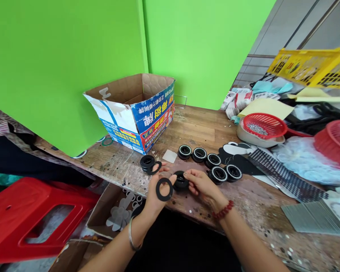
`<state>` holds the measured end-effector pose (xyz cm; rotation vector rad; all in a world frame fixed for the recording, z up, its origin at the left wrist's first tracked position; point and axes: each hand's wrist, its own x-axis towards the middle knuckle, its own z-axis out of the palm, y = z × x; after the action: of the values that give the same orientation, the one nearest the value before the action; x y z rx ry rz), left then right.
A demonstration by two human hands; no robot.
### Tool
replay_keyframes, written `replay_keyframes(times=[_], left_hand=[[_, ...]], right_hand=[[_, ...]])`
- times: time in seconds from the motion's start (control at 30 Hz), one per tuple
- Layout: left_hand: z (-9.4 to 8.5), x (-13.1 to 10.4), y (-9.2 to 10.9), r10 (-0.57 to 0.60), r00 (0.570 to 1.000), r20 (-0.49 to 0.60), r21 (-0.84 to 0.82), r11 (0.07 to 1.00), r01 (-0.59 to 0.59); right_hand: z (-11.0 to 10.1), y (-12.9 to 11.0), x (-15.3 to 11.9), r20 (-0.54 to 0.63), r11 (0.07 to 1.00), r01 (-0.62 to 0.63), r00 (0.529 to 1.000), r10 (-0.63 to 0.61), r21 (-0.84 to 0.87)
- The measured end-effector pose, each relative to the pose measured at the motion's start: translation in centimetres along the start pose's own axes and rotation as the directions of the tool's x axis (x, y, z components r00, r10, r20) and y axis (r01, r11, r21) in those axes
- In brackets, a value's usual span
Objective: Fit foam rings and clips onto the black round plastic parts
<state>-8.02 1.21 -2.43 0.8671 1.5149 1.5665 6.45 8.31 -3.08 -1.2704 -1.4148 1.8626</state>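
My left hand [152, 196] is partly closed, with a flat black ring [158, 190] against its thumb side. Another thin black ring [150, 172] tilts by its fingers, beside a small black round stack [146, 160]. Between both hands a black round stack of rings [181, 186] stands at the table's near edge; my left thumb reaches its left side. The fingers of my right hand [201, 184] pinch its right rim. Several black stacks with white-edged tops [199, 154] stand just beyond and to the right.
An open cardboard box [121, 121] stands at the back left of the wooden table [198, 126]. To the right are a red basket [265, 121], a checkered strip [289, 177] and grey strips [311, 217]. A red stool [25, 211] and a carton of white cutouts [99, 213] are below left.
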Motion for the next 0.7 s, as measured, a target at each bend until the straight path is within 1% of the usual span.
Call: replay_keyframes(times=[0.03,0.07,0.13,0.2,0.23,0.3,0.33,0.37,0.43,0.47,0.5,0.53,0.6,0.63,0.7], left_hand=[[-0.5,-0.1,0.4,0.041,0.999,-0.036,0.018,0.999,-0.041],[-0.9,-0.3,0.9,0.068,0.996,-0.049,0.03,0.997,-0.067],[-1.7,-0.5,1.5,0.08,0.996,-0.038,0.034,0.996,-0.078],[-2.5,-0.9,1.8,0.056,0.998,0.0,0.028,0.998,-0.056],[-2.9,-1.1,1.7,0.042,0.999,0.017,0.031,0.999,-0.043],[-3.7,-1.6,1.4,0.014,0.999,0.038,0.05,0.999,-0.016],[-4.1,-1.9,1.1,-0.003,0.999,0.046,0.063,0.998,0.0],[-4.5,-2.2,0.8,-0.029,0.998,0.059,0.079,0.997,0.024],[-5.0,-2.7,0.3,-0.084,0.992,0.098,0.104,0.992,0.074],[-5.2,-2.9,0.1,-0.107,0.987,0.12,0.109,0.99,0.094],[-5.2,-3.1,0.0,-0.125,0.981,0.145,0.11,0.988,0.11],[-5.1,-3.2,-0.1,-0.138,0.976,0.171,0.105,0.987,0.122],[-4.9,-3.2,-0.1,-0.147,0.965,0.216,0.09,0.987,0.13],[-4.7,-3.2,-0.1,-0.142,0.961,0.236,0.089,0.988,0.124],[-4.5,-3.2,-0.1,-0.097,0.956,0.277,0.095,0.993,0.073]], right_hand=[[0.8,-0.4,0.9,-0.015,1.0,0.019,1.0,-0.019,-0.011],[1.6,-0.9,1.9,-0.027,0.999,0.035,0.999,-0.035,-0.028],[3.3,-1.8,3.7,-0.045,0.994,0.062,0.997,-0.067,-0.089],[4.6,-2.7,5.0,-0.063,0.977,0.087,0.993,-0.1,-0.193],[4.9,-3.0,5.4,-0.08,0.961,0.1,0.989,-0.124,-0.259],[4.8,-3.7,5.6,-0.132,0.916,0.127,0.973,-0.19,-0.38],[4.4,-3.9,5.5,-0.171,0.871,0.13,0.957,-0.236,-0.473],[3.9,-4.2,5.4,-0.21,0.799,0.112,0.935,-0.286,-0.591],[2.8,-4.7,5.2,-0.252,0.589,0.02,0.892,-0.376,-0.808],[2.3,-4.9,5.2,-0.251,0.478,-0.031,0.88,-0.404,-0.878],[1.9,-5.1,5.1,-0.238,0.388,-0.064,0.877,-0.418,-0.919],[1.5,-5.2,5.0,-0.219,0.338,-0.072,0.881,-0.419,-0.938],[0.9,-4.9,4.2,-0.171,0.312,-0.036,0.893,-0.416,-0.949],[0.6,-4.5,3.5,-0.133,0.292,-0.003,0.895,-0.426,-0.957],[-0.2,-3.3,1.4,-0.052,0.268,0.079,0.891,-0.451,-0.96]])
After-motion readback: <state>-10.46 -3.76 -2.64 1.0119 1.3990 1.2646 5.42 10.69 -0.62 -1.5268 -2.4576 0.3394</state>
